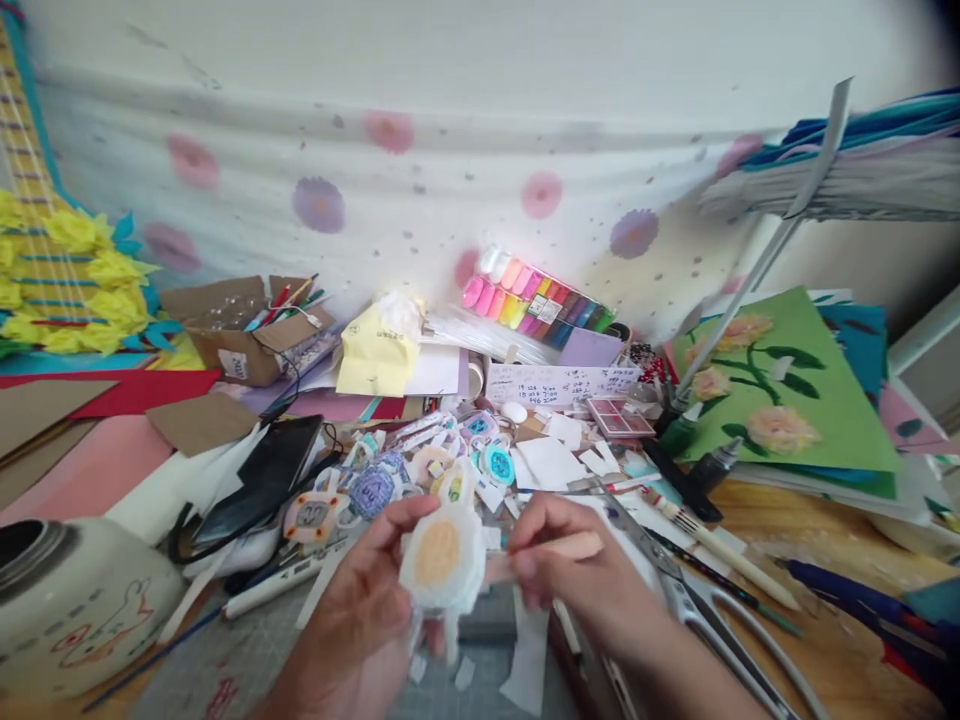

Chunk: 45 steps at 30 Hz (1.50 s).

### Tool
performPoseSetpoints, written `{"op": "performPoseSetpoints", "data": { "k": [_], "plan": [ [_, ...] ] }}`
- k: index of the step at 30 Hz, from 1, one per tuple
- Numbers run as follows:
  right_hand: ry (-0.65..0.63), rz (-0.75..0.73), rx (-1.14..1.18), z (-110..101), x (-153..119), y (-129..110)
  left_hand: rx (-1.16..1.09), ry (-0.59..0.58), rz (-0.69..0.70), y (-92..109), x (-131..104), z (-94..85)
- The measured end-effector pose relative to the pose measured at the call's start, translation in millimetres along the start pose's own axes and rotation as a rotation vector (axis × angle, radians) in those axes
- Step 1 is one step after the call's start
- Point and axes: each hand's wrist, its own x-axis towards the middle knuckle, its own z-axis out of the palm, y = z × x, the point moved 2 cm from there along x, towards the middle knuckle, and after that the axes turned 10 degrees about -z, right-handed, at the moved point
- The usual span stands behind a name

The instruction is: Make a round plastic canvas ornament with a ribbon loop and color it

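My left hand (375, 590) is closed on a small white paper cut-out (437, 555) with an orange oval in its middle. Thin white pieces stick out above and below that cut-out. Close to its right edge, my right hand (566, 565) pinches a flat pale-pink strip (576, 545), whose other end reaches toward the cut-out; whether they touch is blurred. Beyond both hands lies a heap of small decorated cut-outs, among them a purple round one (381, 487) and a turquoise one (498, 462). Below, white paper scraps (464, 672) lie on a grey cutting mat (247, 650).
Large scissors (705, 610) and a paintbrush (724, 555) lie to the right. On the left stand a painted jar (82, 610) and a cardboard box (236, 345) of pens. A pack of coloured clay (536, 300) leans at the back, near a green flower picture (787, 390).
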Motion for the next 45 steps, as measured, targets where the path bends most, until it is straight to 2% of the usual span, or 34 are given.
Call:
{"op": "performPoseSetpoints", "data": {
  "k": [2,4,5,8,11,14,20,23,26,28,31,34,36,38,42,45],
  "plan": [
    [0.1,-0.163,-0.244,-29.0,4.7,-15.8,0.15,-0.005,0.038,2.4,1.8,-2.9],
    [0.196,-0.35,-0.681,-51.8,10.5,-25.0,0.326,0.032,0.094,4.2,2.9,-8.9],
    [0.177,-0.392,-0.9,-58.7,13.7,-25.2,0.431,0.039,0.114,4.4,3.1,-11.6],
    [0.046,-0.362,-1.118,-68.2,21.6,-14.6,0.735,0.046,0.165,3.8,3.1,-16.9],
    [-0.022,-0.297,-1.162,-67.7,24.5,-4.3,0.875,0.056,0.209,3.1,2.9,-17.4],
    [-0.018,-0.291,-1.157,-61.3,23.6,-4.4,0.874,0.049,0.202,2.1,3.5,-15.6],
    [0.007,-0.302,-0.918,-37.0,16.1,-15.9,0.875,0.073,0.202,3.1,5.6,-11.5],
    [0.102,-0.312,-0.804,-40.5,14.6,-24.5,0.854,0.104,0.2,4.5,6.0,-7.7],
    [0.282,-0.326,-0.771,-59.3,11.3,-38.1,0.767,0.195,0.258,7.6,6.3,-4.7],
    [0.342,-0.288,-0.786,-70.5,5.2,-46.0,0.671,0.253,0.297,10.5,7.3,-4.6],
    [0.258,-0.177,-0.976,-74.8,-10.7,-50.9,0.478,0.298,0.283,14.7,10.5,-7.9],
    [0.026,-0.11,-1.174,-68.1,-33.0,-47.3,0.308,0.322,0.277,17.7,13.1,-12.3],
    [-0.135,-0.066,-1.227,-62.9,-49.3,-41.6,0.271,0.318,0.287,18.3,13.4,-13.8],
    [-0.231,0.002,-1.262,-59.4,-64.4,-34.7,0.262,0.3,0.309,18.0,12.6,-14.0],
    [-0.208,0.078,-1.296,-54.1,-81.0,-23.5,0.274,0.297,0.303,16.3,10.0,-12.0],
    [-0.213,0.078,-1.36,-47.3,-77.0,-19.8,0.295,0.327,0.278,15.6,9.1,-9.2]
  ]
}}
